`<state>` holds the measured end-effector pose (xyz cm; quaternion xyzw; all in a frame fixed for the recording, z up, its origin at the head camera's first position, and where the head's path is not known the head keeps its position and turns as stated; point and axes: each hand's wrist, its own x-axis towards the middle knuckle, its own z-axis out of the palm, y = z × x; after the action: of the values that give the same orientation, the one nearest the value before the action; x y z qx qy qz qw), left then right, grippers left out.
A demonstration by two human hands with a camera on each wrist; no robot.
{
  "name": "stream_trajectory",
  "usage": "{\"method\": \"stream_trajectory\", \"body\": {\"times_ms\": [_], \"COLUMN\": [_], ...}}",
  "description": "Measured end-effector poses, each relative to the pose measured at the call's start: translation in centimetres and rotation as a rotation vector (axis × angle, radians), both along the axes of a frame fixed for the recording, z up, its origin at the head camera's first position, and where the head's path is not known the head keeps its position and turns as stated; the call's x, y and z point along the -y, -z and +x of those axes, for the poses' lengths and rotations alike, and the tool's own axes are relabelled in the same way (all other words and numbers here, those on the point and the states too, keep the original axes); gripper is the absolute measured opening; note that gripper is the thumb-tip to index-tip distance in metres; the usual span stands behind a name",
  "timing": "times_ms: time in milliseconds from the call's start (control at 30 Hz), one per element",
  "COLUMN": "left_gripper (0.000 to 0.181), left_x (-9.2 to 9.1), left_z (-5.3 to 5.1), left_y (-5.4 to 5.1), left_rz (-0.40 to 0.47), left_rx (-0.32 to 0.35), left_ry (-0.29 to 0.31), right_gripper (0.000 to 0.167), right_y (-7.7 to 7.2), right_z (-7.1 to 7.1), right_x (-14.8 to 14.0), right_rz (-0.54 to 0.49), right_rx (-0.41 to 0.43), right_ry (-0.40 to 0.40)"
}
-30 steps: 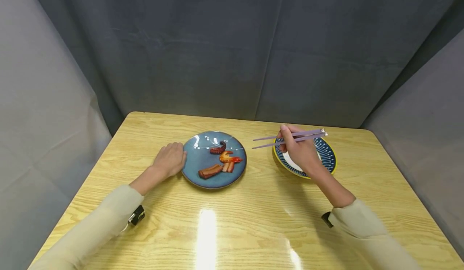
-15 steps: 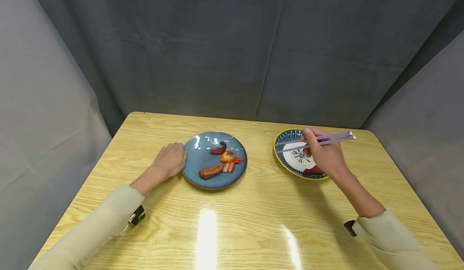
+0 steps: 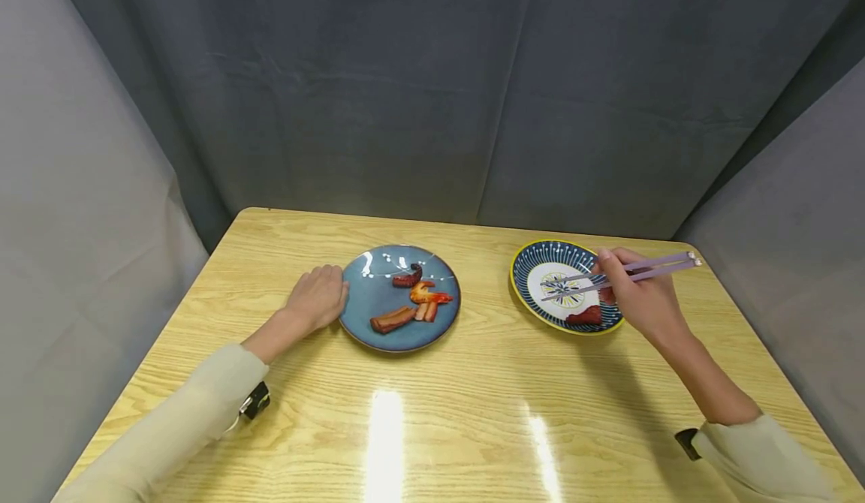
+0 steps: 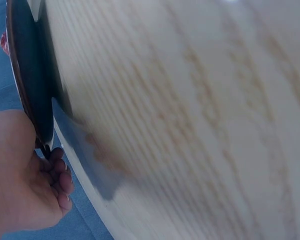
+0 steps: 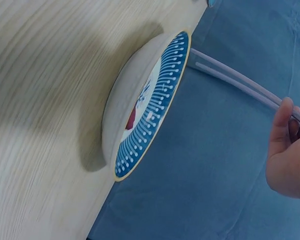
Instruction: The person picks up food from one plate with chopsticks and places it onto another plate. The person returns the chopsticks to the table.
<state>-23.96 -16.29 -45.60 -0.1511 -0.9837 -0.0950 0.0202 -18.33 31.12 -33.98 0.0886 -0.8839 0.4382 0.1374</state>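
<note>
My left hand holds the left rim of a blue plate, thumb above and fingers curled beneath in the left wrist view. The plate bears an octopus tentacle, a shrimp, small striped pieces and a long brown piece of meat. My right hand grips a pair of lilac chopsticks above a blue-and-white patterned shallow bowl. Nothing shows between the chopstick tips, which stand slightly apart. One dark red piece of food lies in the bowl; another is partly hidden by the right hand.
Both dishes stand on a light wooden table. A dark curtain hangs behind it, and pale cloths hang at both sides. Table wood separates the plate from the bowl.
My right hand has moved right with the chopsticks, from the bowl's left side to its right side, uncovering the bowl's inside and the red food. The left hand and plate have stayed still.
</note>
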Motion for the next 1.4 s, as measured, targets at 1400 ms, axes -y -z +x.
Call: {"method": "stream_trajectory", "body": {"times_ms": [1400], "left_gripper": [0.027], "left_x": [0.0], "left_z": [-0.2], "left_y": [0.2], "left_rz": [-0.002], "left_rx": [0.027], "left_ry": [-0.005], "right_gripper": [0.042], "right_y": [1.9], "right_z": [0.4], "right_x": [-4.2], "right_rz": [0.119], "right_rx": [0.077], "right_ry": [0.043]}}
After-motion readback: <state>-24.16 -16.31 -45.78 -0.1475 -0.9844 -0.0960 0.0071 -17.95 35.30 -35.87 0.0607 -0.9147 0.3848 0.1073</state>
